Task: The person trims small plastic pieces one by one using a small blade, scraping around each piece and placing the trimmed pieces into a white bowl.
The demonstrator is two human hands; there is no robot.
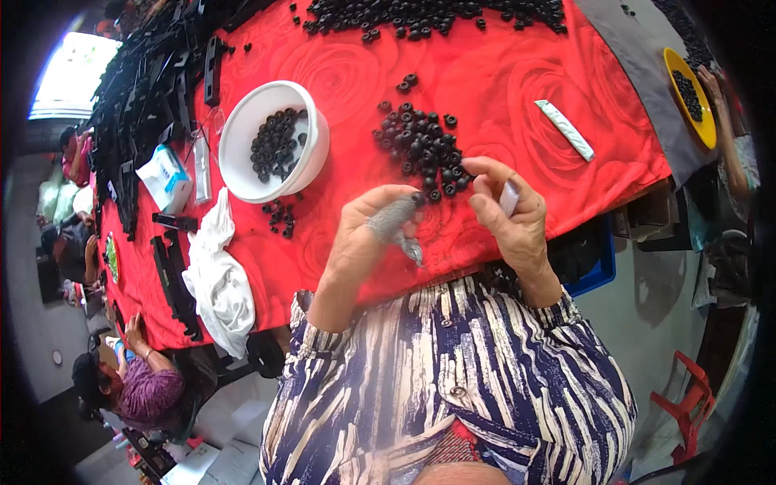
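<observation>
Close to the front edge of the red cloth, my left hand [361,233] is closed, its thumb wrapped in a grey rag [391,218]. A small round black piece [418,197] is pinched at its fingertips. My right hand [520,217] curls around a short pale strip [509,197], whose kind I cannot make out. Its index fingertip reaches the right side of a heap of round black pieces [420,144]. To the left stands a white plastic bowl [316,166] partly filled with the same pieces, and several more lie loose beside its base.
A crumpled white cloth [218,279] and long black plastic parts [145,105] lie on the left. A white patterned bar [565,129] rests at the right. More black pieces [404,12] spread along the far side. A co-worker in purple [149,392] sits at lower left.
</observation>
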